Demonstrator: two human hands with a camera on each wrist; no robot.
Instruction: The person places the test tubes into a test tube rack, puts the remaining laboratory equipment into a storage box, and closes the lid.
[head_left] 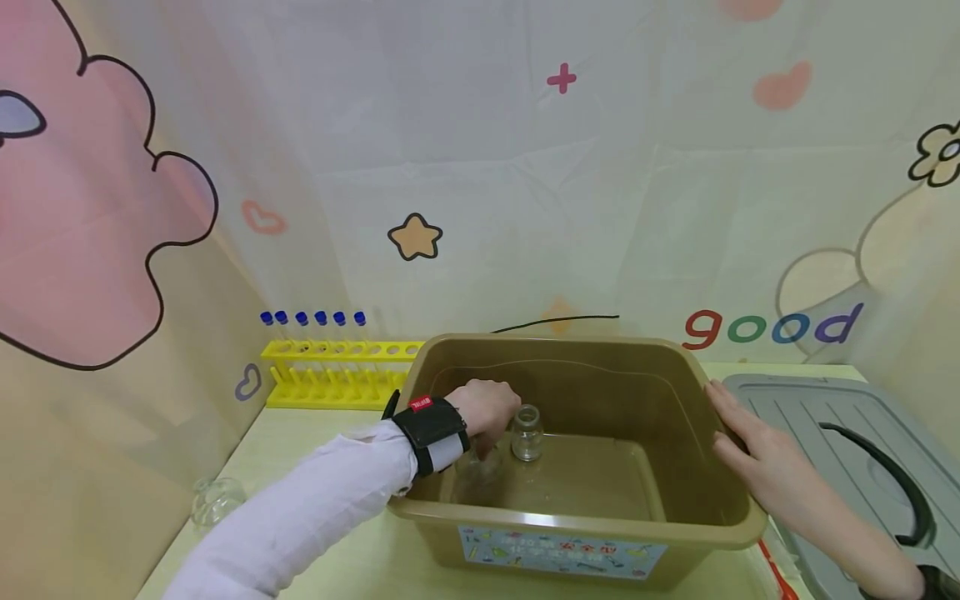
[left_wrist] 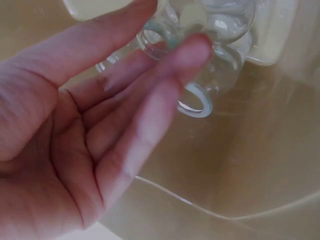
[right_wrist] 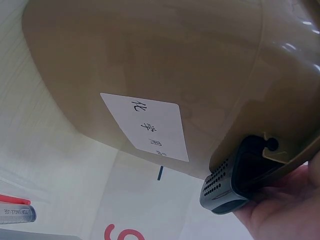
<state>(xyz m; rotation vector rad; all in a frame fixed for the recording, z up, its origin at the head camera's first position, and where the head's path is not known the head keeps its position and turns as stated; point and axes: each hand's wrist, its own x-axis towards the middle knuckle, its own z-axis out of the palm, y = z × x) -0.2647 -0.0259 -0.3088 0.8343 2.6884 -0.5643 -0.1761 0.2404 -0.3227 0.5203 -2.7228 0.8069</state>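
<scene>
My left hand [head_left: 487, 408] reaches down into a brown plastic storage bin [head_left: 675, 467]. In the left wrist view, its fingers [left_wrist: 145, 110] are extended with a slight bend and overlap clear glass bottles [left_wrist: 225, 60]. The thumb stands apart from the fingers, with a round glass mouth showing between them, and the palm holds nothing. One small glass bottle [head_left: 527, 437] stands upright on the bin's floor, right of this hand. My right hand [head_left: 772, 458] holds the bin's right rim, beside a dark latch handle [right_wrist: 230, 180] in the right wrist view.
Behind the bin at left stands a yellow test tube rack [head_left: 330, 375] with several blue-capped tubes. A clear glass vessel [head_left: 217, 500] sits near the table's left edge. The grey lid [head_left: 795, 408] with a black handle lies at right, near a packaged syringe [right_wrist: 17, 212].
</scene>
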